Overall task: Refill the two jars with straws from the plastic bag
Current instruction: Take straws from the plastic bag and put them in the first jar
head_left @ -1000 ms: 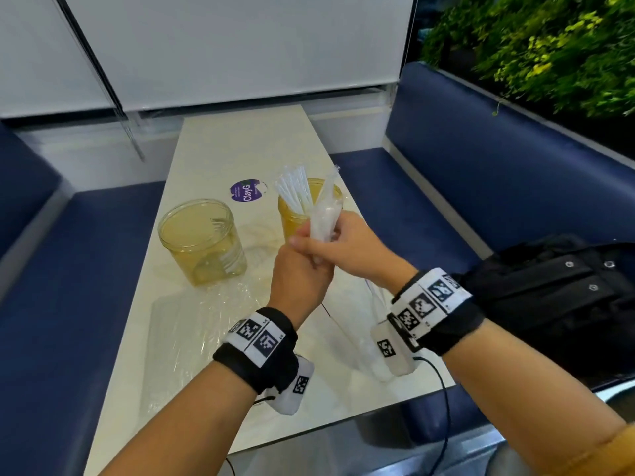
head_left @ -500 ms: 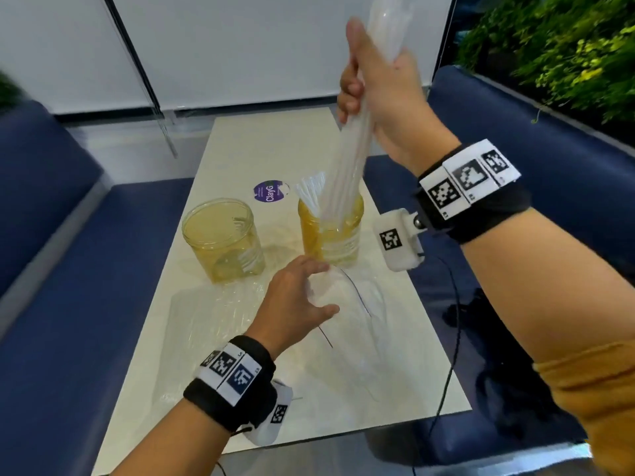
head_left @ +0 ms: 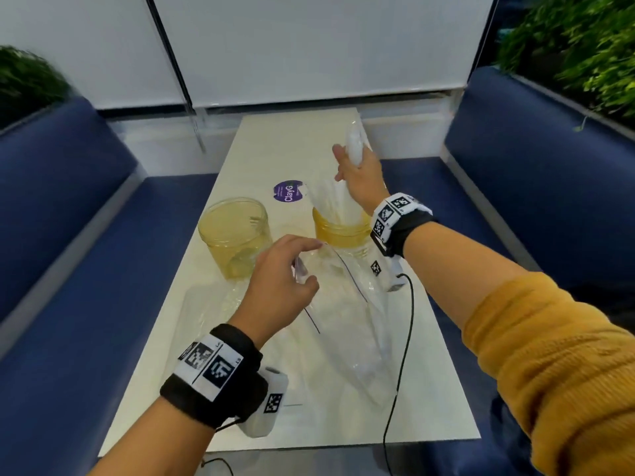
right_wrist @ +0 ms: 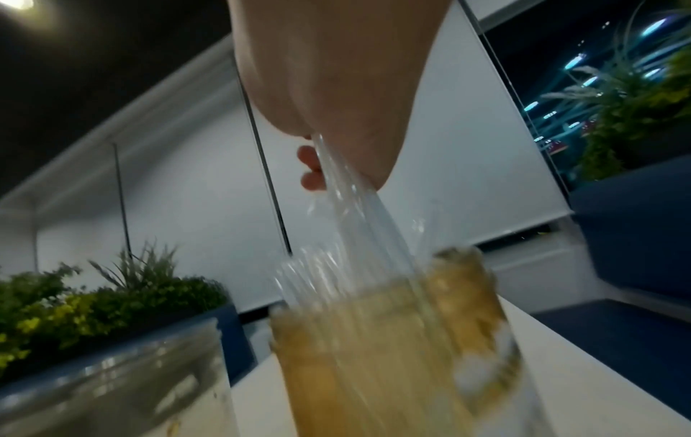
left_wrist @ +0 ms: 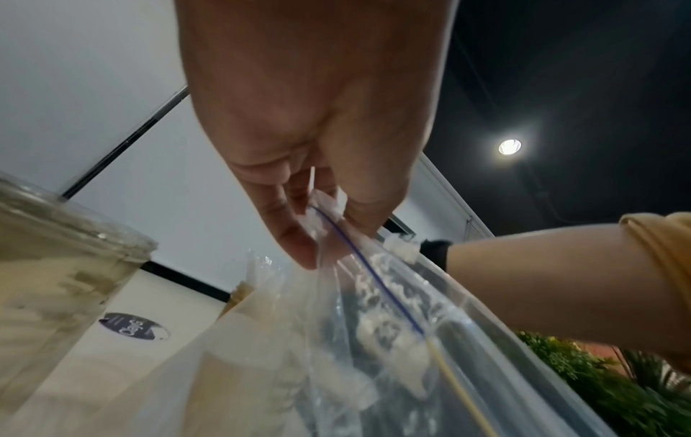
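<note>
Two yellowish clear jars stand on the white table. The left jar holds no straws that I can see. The right jar has white straws standing in it. My right hand grips a bundle of wrapped straws above the right jar, their lower ends inside it. My left hand pinches the zip edge of the clear plastic bag lying in front of the jars.
A purple round sticker lies on the table behind the jars. Blue bench seats run along both sides. A black cable hangs from my right wrist across the table's right part. Green plants line the right ledge.
My right hand has come down from high above, lowering the straw bundle into the right jar. My left hand has taken hold of the bag's zip edge.
</note>
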Available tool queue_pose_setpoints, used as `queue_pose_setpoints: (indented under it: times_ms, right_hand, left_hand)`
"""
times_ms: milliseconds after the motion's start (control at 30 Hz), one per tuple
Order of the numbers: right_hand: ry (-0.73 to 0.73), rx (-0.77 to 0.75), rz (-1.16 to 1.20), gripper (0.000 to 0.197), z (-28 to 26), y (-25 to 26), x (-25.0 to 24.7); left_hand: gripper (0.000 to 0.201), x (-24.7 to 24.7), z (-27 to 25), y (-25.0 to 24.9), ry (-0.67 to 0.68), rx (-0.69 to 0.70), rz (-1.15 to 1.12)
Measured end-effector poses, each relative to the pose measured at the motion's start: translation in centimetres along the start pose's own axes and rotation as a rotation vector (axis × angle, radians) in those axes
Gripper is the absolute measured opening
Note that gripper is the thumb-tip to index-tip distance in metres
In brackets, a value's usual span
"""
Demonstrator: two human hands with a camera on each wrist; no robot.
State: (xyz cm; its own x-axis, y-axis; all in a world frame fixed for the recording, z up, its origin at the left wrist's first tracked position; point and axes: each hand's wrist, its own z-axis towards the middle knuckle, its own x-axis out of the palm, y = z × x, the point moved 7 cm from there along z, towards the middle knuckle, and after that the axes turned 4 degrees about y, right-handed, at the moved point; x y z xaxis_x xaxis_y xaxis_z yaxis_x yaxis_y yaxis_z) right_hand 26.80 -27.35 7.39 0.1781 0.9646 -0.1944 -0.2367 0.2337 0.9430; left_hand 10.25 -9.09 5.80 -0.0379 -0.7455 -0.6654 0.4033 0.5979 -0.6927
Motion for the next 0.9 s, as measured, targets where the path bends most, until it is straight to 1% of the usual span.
queue_pose_setpoints:
  times_ms: [67, 100, 167, 233, 300, 333, 400, 433, 467, 567, 600, 633, 667, 700, 733, 767, 800, 833, 867, 900]
  right_hand:
    - [0.059, 0.102, -0.095, 0.038, -0.4, -2.3, 0.2]
    - [0.078, 0.156, -0.142, 0.046, -0.4, -3.2, 0.2]
    - [0.071, 0.242, -0.177, 0.060, -0.3, -4.5, -0.4]
    - [0.093, 0.284, -0.207, 0.068, -0.5, -4.7, -0.7]
    - [0.150, 0.284, -0.258, 0.079, -1.0, -4.5, -0.8]
    - [0.167, 0.273, -0.273, 0.092, -1.1, -4.5, -0.8]
    - [0.197, 0.281, -0.335, 0.128, -1.3, -4.4, -1.1]
    - [0.211, 0.297, -0.396, 0.140, -1.4, -4.4, -1.4]
    - [0.213, 0.297, -0.458, 0.143, -1.4, -4.2, -1.8]
    - [0.198, 0.230, -0.570, 0.125, -1.5, -2.6, -3.0]
    - [0.191, 0.197, -0.597, 0.118, -1.8, -1.5, -3.5]
    - [0.168, 0.153, -0.612, 0.110, -2.1, -0.4, -3.9]
    - [0.123, 0.099, -0.608, 0.098, -2.3, 0.9, -4.5]
    - [0.060, 0.029, -0.579, 0.080, -2.7, 2.4, -5.1]
    - [0.000, -0.040, -0.536, 0.058, -3.5, 4.3, -5.5]
    - [-0.021, -0.105, -0.475, 0.039, -4.5, 6.3, -5.8]
    - [0.018, -0.142, -0.410, 0.035, -5.7, 8.3, -5.7]
    - [0.124, -0.131, -0.358, 0.041, -7.0, 9.9, -5.3]
    - [0.295, -0.078, -0.323, 0.046, -8.6, 11.0, -4.3]
    - [0.500, 0.026, -0.310, 0.048, -10.3, 11.3, -3.4]
  left_hand:
    - [0.044, -0.5, 0.2, 0.0, -0.040, -0.010, -0.006]
    - [0.041, -0.7, 0.4, 0.0, -0.056, -0.021, -0.014]
    - [0.035, -1.1, 0.7, -0.1, -0.082, -0.032, -0.046]
    - [0.029, -1.4, 1.0, -0.5, -0.094, -0.039, -0.078]
    - [0.028, -1.5, 1.3, -0.9, -0.080, -0.068, -0.105]
    - [0.030, -1.5, 1.4, -1.2, -0.070, -0.069, -0.109]
    - [0.036, -1.5, 1.6, -2.0, -0.052, -0.039, -0.066]
    - [0.039, -1.6, 1.5, -2.6, -0.038, -0.019, -0.010]
    - [0.042, -1.6, 1.5, -3.0, -0.023, 0.000, 0.068]
    - [0.054, -1.6, 1.3, -4.1, 0.029, 0.026, 0.361]
    - [0.057, -1.6, 1.3, -4.1, 0.047, 0.019, 0.401]
    - [0.059, -1.4, 1.4, -4.0, 0.068, 0.003, 0.394]
    - [0.061, -1.3, 1.7, -3.8, 0.091, -0.020, 0.358]
    - [0.063, -1.1, 2.0, -3.7, 0.108, -0.045, 0.306]
    - [0.064, -1.0, 2.3, -3.6, 0.117, -0.067, 0.251]
    - [0.066, -0.9, 2.6, -3.6, 0.121, -0.083, 0.203]
    - [0.067, -0.8, 2.9, -3.8, 0.120, -0.094, 0.165]
    - [0.068, -0.7, 3.1, -4.1, 0.118, -0.106, 0.128]
    - [0.068, -0.6, 3.3, -4.3, 0.114, -0.120, 0.090]
    - [0.067, -0.5, 3.5, -4.5, 0.108, -0.135, 0.051]
